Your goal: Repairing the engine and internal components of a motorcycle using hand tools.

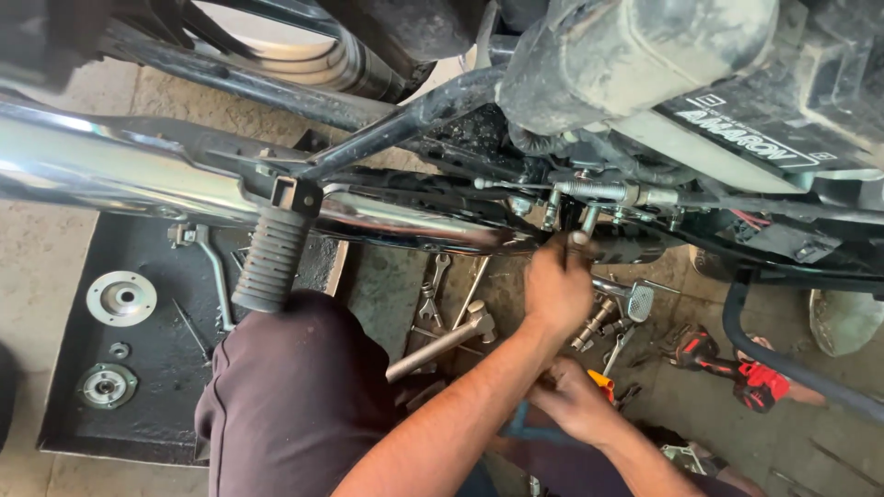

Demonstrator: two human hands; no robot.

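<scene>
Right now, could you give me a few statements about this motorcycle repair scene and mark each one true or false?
1. The left hand is raised to the underside of the motorcycle frame. True.
2. The right hand is gripping the rubber footpeg. False: it is low, near an orange-handled tool, apart from the footpeg.
3. Round metal discs lie on a dark tray on the floor. True.
4. A red and black power tool lies on the floor. True.
5. The chrome exhaust pipe lies in the tray. False: it is mounted on the motorcycle, above the tray.
</scene>
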